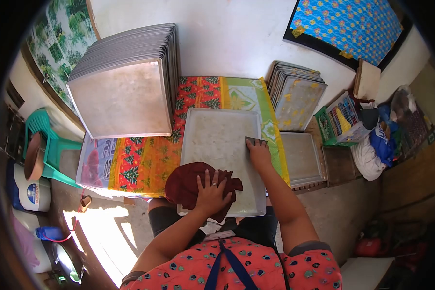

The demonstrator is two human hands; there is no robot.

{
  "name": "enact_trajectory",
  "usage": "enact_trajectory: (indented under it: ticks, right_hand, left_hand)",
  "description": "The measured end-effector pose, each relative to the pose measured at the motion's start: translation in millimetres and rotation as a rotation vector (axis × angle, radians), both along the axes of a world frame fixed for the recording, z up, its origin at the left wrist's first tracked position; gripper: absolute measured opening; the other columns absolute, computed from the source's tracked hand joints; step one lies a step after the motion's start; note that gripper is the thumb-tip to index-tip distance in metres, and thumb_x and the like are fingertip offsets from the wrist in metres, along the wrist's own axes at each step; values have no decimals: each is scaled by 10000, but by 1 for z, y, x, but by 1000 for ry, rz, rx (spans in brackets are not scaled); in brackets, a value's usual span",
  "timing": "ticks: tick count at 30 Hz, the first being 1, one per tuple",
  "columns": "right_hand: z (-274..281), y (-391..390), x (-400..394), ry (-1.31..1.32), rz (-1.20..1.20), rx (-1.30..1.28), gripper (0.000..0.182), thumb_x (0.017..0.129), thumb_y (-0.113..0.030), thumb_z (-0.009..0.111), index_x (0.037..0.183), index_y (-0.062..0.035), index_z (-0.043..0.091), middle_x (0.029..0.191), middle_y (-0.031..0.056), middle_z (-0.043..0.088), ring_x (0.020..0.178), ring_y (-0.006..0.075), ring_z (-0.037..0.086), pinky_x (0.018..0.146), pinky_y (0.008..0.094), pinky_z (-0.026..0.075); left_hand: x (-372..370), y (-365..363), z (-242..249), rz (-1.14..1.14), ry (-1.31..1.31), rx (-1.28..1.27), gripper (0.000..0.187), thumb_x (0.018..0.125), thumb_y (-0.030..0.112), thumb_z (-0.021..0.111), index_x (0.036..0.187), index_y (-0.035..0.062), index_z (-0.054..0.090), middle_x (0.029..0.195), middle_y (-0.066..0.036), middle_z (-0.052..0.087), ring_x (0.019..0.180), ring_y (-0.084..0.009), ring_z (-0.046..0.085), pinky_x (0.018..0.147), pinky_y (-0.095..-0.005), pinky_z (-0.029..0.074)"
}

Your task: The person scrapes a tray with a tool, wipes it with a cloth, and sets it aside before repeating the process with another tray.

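A metal tray [217, 137] lies on the patterned tablecloth [198, 92], its near end reaching past the table's front edge over my lap. My left hand [211, 194], fingers spread, presses on a bunched dark red cloth [183, 183] at the tray's near left corner. On the tray's right side my right hand [258, 153] holds a small dark flat piece [257, 141] against the surface near the rim. What that piece is cannot be made out.
A tall stack of trays [121, 101] stands at the back left, a smaller stack [299, 99] at the back right. Another tray [302, 157] lies right of the cloth. A green chair [58, 145] is left, baskets [343, 121] right.
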State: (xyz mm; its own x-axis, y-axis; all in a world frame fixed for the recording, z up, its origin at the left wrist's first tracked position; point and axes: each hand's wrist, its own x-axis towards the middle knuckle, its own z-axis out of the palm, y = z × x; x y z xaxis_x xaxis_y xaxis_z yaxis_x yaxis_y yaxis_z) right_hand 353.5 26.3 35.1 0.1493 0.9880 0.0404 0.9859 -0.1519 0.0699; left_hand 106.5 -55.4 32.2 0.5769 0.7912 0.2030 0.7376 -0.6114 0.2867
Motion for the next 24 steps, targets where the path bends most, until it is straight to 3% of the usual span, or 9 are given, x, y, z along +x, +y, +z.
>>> enact_trajectory:
  ticks: [6,12,24]
  right_hand:
    - [19,13,1,91,-37,-183,428,904,-133,405,1301,-244,522,1244,181,546,1111,428,531,957,485,428]
    - [18,13,0,63,-23,-82,397,895,-133,417,1254,-227,557,1203,183,567,1058,425,561,891,468,474]
    - [23,17,-5,41,-56,-179,404,902,-141,407,1272,-222,545,1191,192,573,1032,405,580,875,462,480]
  left_hand:
    - [0,0,0,-1,-21,3,601,821,503,547,1288,124,531,1439,-201,359,1356,-477,213,1050,-681,98]
    - [1,-1,-3,3,-22,40,606,804,500,573,1288,139,533,1446,-190,346,1362,-469,206,1059,-668,91]
    - [0,-1,-2,9,-31,26,593,817,504,557,1287,142,536,1440,-187,361,1358,-463,224,1062,-662,96]
